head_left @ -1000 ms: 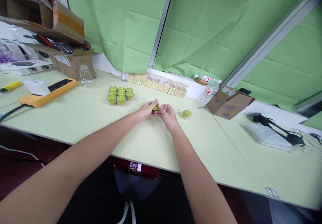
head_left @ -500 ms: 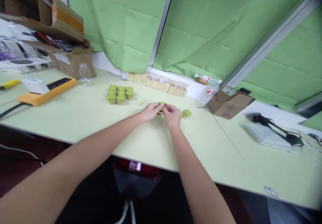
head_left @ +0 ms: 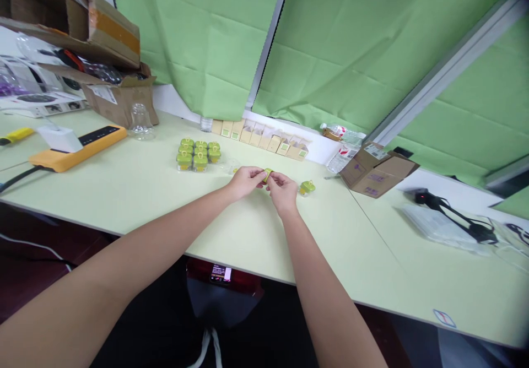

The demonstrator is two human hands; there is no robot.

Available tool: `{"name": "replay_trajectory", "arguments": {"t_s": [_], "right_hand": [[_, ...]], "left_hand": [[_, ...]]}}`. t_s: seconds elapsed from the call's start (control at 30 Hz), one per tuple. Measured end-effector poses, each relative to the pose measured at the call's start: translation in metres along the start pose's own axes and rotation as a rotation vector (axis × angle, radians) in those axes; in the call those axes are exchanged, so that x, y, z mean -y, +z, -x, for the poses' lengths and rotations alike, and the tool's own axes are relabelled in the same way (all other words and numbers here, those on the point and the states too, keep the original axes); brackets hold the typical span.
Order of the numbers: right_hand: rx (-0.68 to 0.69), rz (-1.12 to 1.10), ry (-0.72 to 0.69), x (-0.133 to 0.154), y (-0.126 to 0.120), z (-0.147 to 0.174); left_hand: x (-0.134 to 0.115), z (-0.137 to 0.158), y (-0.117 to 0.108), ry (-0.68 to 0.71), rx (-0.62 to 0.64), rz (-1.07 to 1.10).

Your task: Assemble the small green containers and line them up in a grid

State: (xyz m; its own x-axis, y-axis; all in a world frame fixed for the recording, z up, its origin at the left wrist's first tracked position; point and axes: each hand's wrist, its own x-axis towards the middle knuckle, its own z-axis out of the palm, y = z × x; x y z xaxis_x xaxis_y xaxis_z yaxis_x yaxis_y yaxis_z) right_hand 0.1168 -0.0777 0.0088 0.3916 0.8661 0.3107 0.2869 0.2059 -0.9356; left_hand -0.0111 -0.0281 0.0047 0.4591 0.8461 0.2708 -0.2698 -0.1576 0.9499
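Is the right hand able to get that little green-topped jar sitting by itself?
Probably yes. The green-topped jar sits close beside the right hand, and nothing visible stands between them. But both it and the left hand are on a small green piece, so it would likely need to let go first.

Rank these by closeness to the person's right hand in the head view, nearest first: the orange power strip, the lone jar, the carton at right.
From the right hand:
1. Lone jar: just to its right.
2. Carton: farther right, toward the wall.
3. Power strip: far left on the table.
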Motion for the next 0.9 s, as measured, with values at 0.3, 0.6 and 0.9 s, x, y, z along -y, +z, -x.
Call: {"name": "replay_trajectory", "arguments": {"t_s": [0.3,0.6,0.9], "right_hand": [[-0.055,0.090,-0.025,-0.008,-0.001,-0.003],[-0.050,0.139,-0.027,-0.002,-0.003,-0.002],[0.022,0.156,-0.008,-0.005,-0.005,-0.001]], "left_hand": [[0.000,0.001,0.003,-0.024,0.032,0.018],[-0.003,-0.001,-0.002,-0.106,-0.034,0.054],[0.005,-0.005,-0.010,-0.095,-0.025,-0.064]]}}
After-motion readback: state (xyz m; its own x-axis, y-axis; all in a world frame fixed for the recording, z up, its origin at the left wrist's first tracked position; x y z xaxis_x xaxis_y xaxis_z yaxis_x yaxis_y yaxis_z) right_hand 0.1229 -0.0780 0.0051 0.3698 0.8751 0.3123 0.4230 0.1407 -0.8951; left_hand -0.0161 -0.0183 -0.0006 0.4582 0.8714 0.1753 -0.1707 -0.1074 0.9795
